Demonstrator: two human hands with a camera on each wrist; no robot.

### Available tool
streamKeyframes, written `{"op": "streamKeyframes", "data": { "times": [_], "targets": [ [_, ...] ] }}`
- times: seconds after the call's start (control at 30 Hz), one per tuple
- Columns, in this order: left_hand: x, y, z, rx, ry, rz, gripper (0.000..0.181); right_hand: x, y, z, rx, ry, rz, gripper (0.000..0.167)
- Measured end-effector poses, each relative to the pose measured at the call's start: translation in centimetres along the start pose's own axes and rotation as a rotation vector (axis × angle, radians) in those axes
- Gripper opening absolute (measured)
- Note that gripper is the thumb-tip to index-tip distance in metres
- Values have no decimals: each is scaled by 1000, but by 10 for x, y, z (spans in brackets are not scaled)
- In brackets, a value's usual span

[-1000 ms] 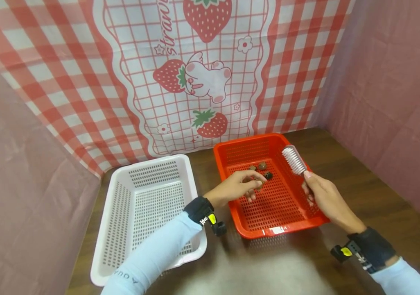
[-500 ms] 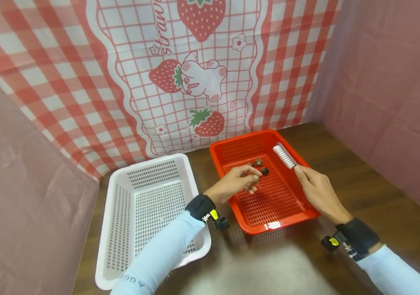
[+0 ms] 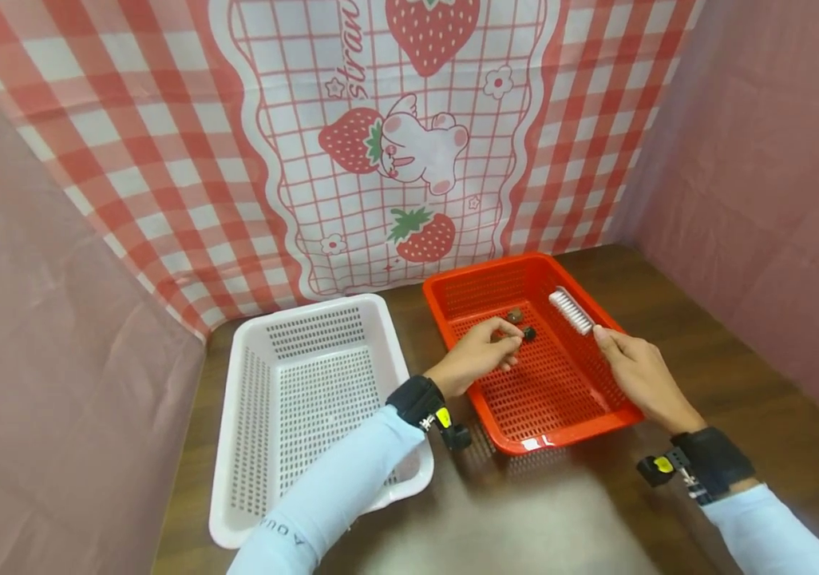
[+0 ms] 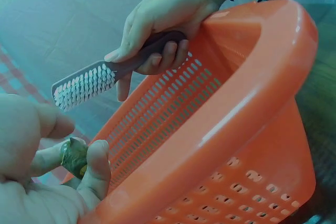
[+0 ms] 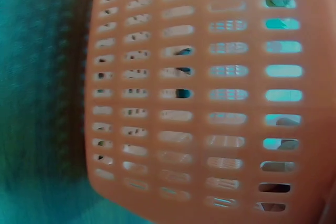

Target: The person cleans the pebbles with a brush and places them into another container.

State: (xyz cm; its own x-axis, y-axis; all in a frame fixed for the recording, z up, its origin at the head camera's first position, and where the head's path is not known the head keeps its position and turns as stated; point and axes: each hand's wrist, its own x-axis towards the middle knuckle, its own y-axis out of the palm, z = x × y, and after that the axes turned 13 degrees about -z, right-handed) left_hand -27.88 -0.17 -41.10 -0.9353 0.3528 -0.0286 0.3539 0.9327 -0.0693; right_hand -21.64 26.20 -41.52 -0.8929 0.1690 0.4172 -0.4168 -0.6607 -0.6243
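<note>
Between thumb and fingers my left hand [image 3: 484,351] pinches a small greenish-brown stone-like lump [image 4: 75,157], over the red basket [image 3: 575,435]. In the head view that lump is hidden by the fingers. My right hand [image 3: 642,379] grips the dark handle of a brush [image 4: 86,85] with white bristles. The brush head is over the basket's right side, apart from the lump. On the basket floor, just beyond my left fingers, lie a brown lump [image 3: 515,315] and a black one [image 3: 529,334].
A white basket [image 3: 237,423] stands to the left, partly under my left forearm. Both baskets are on a wooden table [image 3: 726,391]. A checked strawberry cloth [image 3: 266,263] hangs behind, with pink cloth at both sides. The red basket's wall [image 5: 199,103] fills most of the right wrist view.
My right hand has moved inward and lower, and the brush has turned a little. My left hand keeps its pinch with little movement. The head view has shifted slightly.
</note>
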Motion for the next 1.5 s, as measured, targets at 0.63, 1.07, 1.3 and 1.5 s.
{"op": "streamKeyframes", "data": {
  "times": [0.63,1.07,1.3,1.5],
  "targets": [
    [2,1,2,18,-3,13,28,-17,10,45,17,14,130,44],
    [3,-3,3,-241,-33,-60,29,-14,27,54,364,201,328,39],
    [4,0,4,-309,-47,-75,33,-19,26,61,400,291,345,41],
    [4,-4,2,-305,-37,-148,23,-15,31,65,426,286,382,39]
  ]
}}
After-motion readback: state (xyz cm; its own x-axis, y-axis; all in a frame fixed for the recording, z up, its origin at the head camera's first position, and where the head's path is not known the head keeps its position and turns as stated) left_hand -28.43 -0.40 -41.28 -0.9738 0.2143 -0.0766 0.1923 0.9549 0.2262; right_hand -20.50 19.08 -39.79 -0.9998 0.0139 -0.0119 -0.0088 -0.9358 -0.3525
